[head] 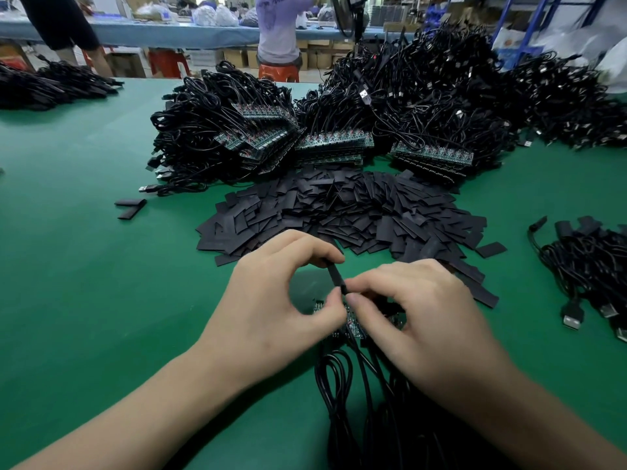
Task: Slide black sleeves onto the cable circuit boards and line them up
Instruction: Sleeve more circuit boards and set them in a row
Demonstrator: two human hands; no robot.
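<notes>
A black sleeve (pixel 336 276) stands tilted between my hands above the green mat. My left hand (pixel 271 307) pinches it between thumb and fingers. My right hand (pixel 420 320) pinches its lower end with thumb and forefinger. Under my fingers lie small circuit boards (pixel 349 322) on black cables (pixel 342 385) that run toward me. A heap of flat black sleeves (pixel 356 212) lies just beyond my hands. Behind it, stacks of bare circuit boards (pixel 334 144) sit in front of piled cable bundles (pixel 424 96).
More black cables with USB plugs (pixel 590 276) lie at the right. Two loose sleeves (pixel 130 206) rest at the left on the green mat (pixel 84 266). Another cable pile (pixel 54 84) sits far left. People stand at a blue table (pixel 152 32) behind.
</notes>
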